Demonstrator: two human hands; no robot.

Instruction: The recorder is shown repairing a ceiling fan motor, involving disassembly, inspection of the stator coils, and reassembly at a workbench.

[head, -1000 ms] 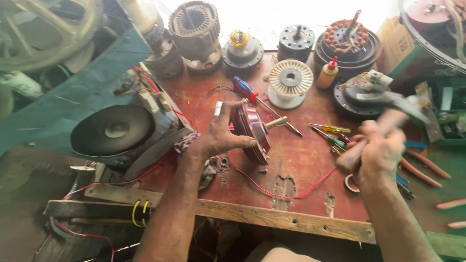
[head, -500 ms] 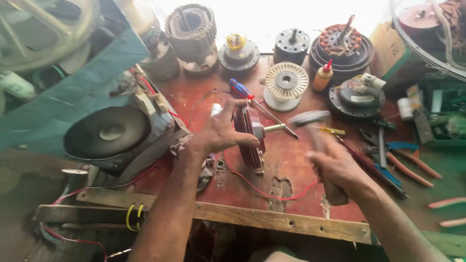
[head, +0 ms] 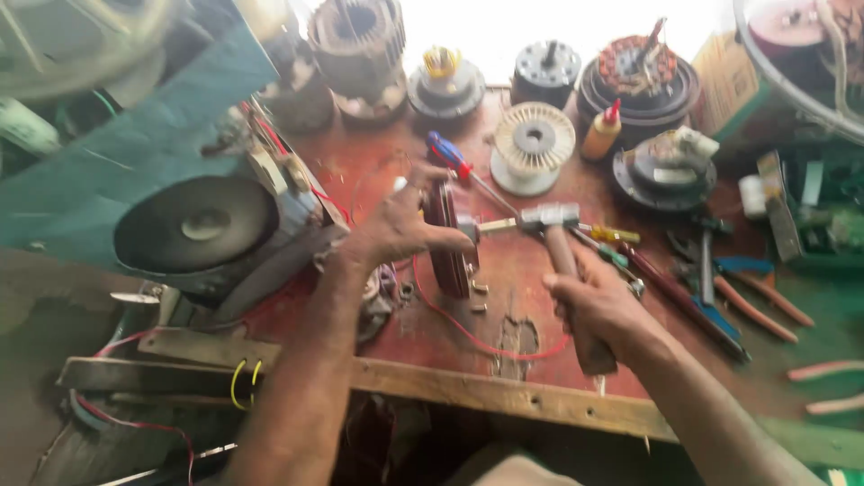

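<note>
So, left hand (head: pixel 396 229): clamps dark round rotor disc (head: pixel 447 238) upright on red tabletop (head: pixel 378 171)
right hand (head: pixel 598 306): gripping wooden-handled steel hammer (head: pixel 551 216), head at brass shaft (head: pixel 497 226)
risk: glancing contact could tip rotor (fingers close)

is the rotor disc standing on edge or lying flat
On edge: the left hand holds the rotor disc upright on the table, shaft pointing sideways toward the hammer.

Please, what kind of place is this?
Probably a small repair workshop for electric motors or fans. Wound stators stand along a worn red bench, hand tools lie scattered, and the right hand holds a hammer against a rotor.
</note>
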